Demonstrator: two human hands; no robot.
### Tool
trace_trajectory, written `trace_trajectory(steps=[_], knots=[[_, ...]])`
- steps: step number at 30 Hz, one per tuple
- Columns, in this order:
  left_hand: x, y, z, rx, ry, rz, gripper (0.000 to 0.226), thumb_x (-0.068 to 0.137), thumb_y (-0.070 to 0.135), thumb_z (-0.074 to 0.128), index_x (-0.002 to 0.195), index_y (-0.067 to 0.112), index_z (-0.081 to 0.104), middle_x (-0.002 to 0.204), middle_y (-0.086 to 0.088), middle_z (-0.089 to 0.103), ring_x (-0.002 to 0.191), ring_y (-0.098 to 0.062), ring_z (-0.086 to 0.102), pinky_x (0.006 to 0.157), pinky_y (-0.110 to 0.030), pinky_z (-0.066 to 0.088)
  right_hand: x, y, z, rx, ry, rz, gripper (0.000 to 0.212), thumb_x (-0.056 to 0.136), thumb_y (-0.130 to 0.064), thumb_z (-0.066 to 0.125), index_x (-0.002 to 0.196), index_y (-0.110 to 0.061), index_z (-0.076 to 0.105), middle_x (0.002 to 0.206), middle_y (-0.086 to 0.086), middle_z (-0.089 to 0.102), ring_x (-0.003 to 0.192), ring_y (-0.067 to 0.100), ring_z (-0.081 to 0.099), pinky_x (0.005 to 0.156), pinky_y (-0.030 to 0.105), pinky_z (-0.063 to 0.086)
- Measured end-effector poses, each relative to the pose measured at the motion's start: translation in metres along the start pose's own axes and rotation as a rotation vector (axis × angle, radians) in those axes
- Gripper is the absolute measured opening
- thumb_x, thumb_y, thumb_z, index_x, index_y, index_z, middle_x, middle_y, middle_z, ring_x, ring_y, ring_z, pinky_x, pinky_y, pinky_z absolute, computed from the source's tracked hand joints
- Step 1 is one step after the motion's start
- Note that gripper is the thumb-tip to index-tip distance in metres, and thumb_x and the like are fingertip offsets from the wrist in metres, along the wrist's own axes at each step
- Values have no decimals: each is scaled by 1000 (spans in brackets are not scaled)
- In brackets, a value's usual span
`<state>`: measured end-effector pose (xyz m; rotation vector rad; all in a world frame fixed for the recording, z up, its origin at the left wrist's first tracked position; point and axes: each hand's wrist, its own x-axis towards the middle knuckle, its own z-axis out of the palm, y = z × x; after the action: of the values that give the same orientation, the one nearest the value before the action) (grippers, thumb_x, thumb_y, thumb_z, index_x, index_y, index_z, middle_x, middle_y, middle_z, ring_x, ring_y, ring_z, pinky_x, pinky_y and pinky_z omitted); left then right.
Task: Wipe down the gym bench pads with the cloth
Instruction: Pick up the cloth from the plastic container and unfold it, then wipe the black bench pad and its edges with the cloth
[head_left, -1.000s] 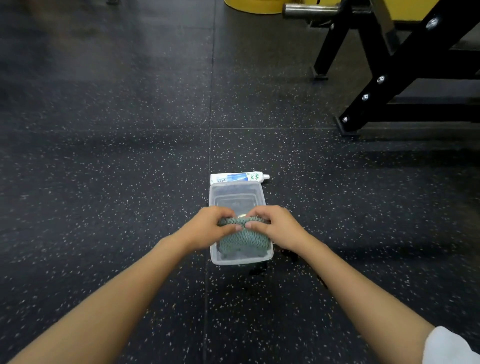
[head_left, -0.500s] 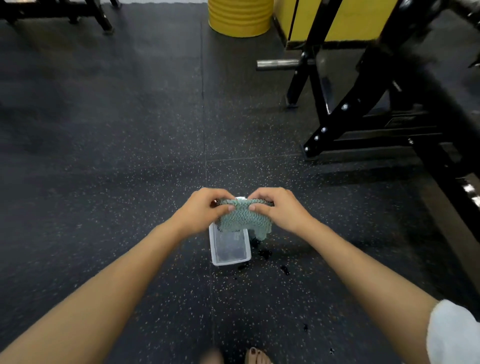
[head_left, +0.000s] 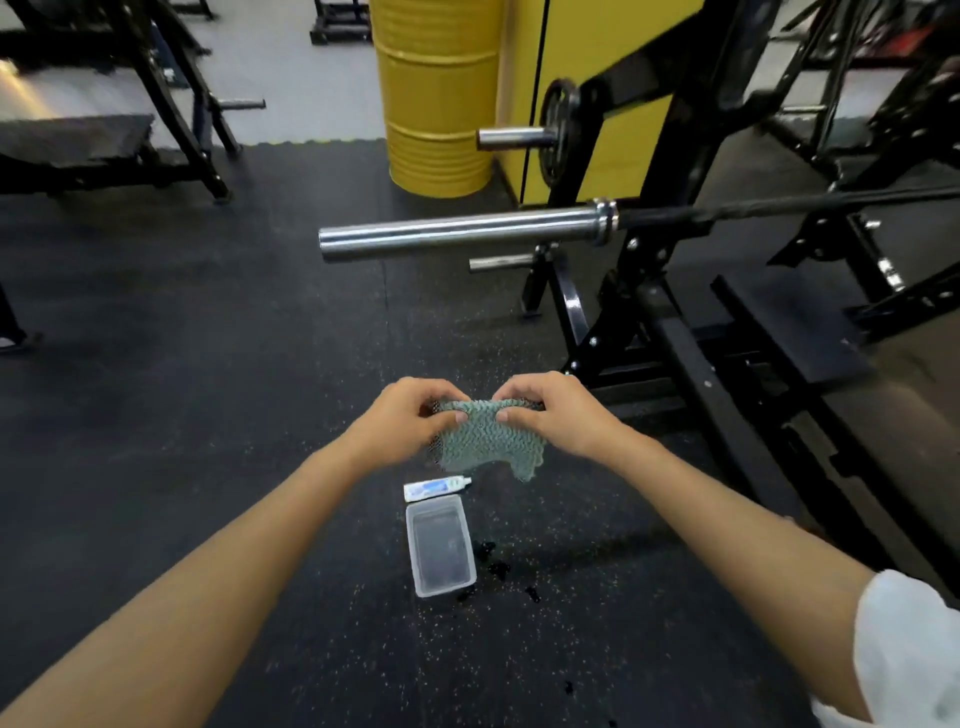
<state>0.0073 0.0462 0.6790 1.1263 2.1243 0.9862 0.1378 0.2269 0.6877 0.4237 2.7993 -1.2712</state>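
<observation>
L hand (head_left: 402, 421) & R hand (head_left: 553, 410) are both up in front of the body, close together but not touching. Each pinches the top edge of the green knit cloth (head_left: 488, 441), thumb on the near face w/ fingers curled over the far side. The cloth is bunched between them, its lower part hanging free in the air above the floor (head_left: 208, 415). It's well apart from the dark bench pad (head_left: 795, 322), which sits to the R under the barbell sleeve (head_left: 457, 240). Below the cloth, on the floor: a small white tube (head_left: 435, 487), and just nearer, a clear plastic tub (head_left: 440, 545) w/ dark wet spots (head_left: 498, 566) beside its R edge. Vs 0.5 s ago: same two-handed pinch, but the cloth then overlapped the tub's far end & hid the tube. Now the cloth is clear of both, and they sit lower in view. The view has tilted up, so the sleeve and more of the yellow drum (head_left: 436, 98) have come in.
</observation>
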Motion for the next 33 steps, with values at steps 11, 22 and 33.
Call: trace_trajectory(steps=[11,22,33], knots=[[8,142,-34,-21,-86,214,17,92,17,68,93,33,72,92,7,74,91,-18,69,88,-49,55,-86,-70,-115,-42,162,60,9,93,-23,67,102,-21,70,96,-13,67,98,5,61,92,30,50],[55,306,56,27,-283,463,10,92,19,68,95,28,71,95,4,73,90,-18,69,86,-40,57,-227,-31,-245,-209,345,179,14,93,-28,67,105,-22,70,97,-13,66,98,6,59,85,28,45],[127,467,225,-3,-339,612,10,91,16,70,91,26,70,66,26,65,62,9,57,62,-10,41,-363,83,-393,-295,437,270,15,92,-21,69,106,-16,72,82,-20,64,76,-14,55,69,5,37]])
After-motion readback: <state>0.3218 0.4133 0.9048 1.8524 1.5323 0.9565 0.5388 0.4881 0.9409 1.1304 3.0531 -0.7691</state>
